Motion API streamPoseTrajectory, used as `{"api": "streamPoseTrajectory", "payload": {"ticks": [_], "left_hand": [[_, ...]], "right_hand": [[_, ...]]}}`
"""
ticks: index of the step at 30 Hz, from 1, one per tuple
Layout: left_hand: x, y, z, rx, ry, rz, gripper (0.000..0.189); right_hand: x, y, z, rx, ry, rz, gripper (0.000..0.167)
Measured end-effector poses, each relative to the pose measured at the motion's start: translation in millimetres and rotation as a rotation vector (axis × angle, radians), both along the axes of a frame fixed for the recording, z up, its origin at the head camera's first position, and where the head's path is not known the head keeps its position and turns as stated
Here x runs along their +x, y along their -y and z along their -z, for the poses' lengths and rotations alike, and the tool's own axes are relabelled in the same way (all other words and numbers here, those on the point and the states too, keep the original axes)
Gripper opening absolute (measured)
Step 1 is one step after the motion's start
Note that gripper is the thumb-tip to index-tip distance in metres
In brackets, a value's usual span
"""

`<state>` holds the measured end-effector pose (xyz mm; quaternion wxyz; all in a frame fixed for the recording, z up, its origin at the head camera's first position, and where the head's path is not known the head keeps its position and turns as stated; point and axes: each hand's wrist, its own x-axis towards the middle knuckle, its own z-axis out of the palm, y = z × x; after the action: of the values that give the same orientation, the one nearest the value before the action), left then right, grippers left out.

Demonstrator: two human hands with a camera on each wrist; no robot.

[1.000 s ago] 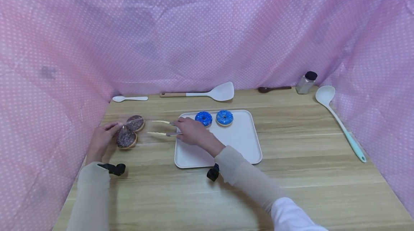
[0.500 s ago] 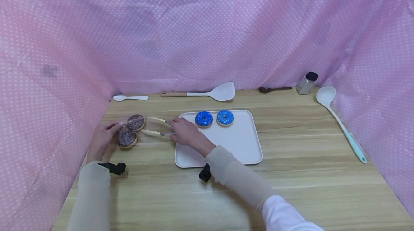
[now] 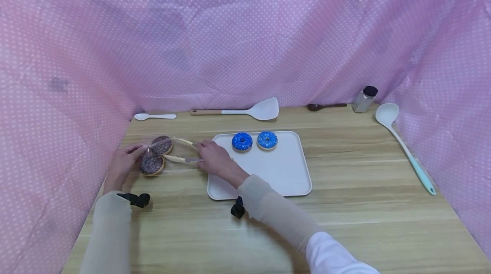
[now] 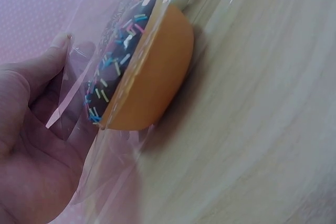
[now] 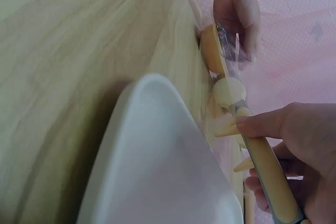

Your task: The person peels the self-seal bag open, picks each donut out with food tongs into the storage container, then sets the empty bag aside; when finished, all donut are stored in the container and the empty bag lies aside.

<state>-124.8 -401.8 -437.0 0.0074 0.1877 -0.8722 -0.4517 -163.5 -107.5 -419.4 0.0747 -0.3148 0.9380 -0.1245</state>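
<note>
My left hand (image 3: 120, 165) pinches the edge of a clear plastic bag (image 4: 74, 85) at the table's left side. Inside the bag are two chocolate-topped donuts, a farther donut (image 3: 161, 145) and a nearer donut (image 3: 152, 164). Coloured sprinkles and an orange-tan base show on one donut (image 4: 149, 72) in the left wrist view. My right hand (image 3: 219, 160) grips a pair of tongs (image 3: 178, 159) with pale yellow tips. The tongs' arms are spread, pointing left, with their tips right at the farther donut. In the right wrist view, bag film overlaps the tips.
A white tray (image 3: 276, 171) lies under my right forearm, bearing a dark blue donut (image 3: 242, 142) and a lighter blue donut (image 3: 267, 140). Along the back are a white spoon (image 3: 155, 116), a spatula (image 3: 264, 109), a brown spoon (image 3: 326, 106) and a shaker (image 3: 364, 99). A ladle (image 3: 404, 148) lies right.
My right hand has moved left with the tongs, bringing their tips from short of the donuts up to the farther one. My left hand has stayed almost in place.
</note>
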Motion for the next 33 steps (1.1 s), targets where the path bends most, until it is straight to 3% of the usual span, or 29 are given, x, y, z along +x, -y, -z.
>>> {"api": "streamPoseTrajectory", "payload": {"ticks": [12, 19, 27, 33], "left_hand": [[-0.5, -1.6, 3.3, 0.07, -0.059, -0.002, 0.045], [-3.2, -2.6, 2.5, 0.007, -0.016, -0.008, 0.063], [-5.9, -3.9, 1.9, -0.017, -0.048, -0.015, 0.059], [-7.0, -5.6, 2.9, -0.041, -0.026, -0.03, 0.055]], "right_hand": [[9.0, 10, -3.5, 0.016, -0.016, 0.064, 0.05], [8.1, 4, -2.4, -0.012, 0.009, 0.059, 0.049], [10.6, -10, -6.9, -0.031, 0.026, 0.062, 0.047], [14.7, -21, -6.7, -0.029, 0.036, 0.067, 0.049]]}}
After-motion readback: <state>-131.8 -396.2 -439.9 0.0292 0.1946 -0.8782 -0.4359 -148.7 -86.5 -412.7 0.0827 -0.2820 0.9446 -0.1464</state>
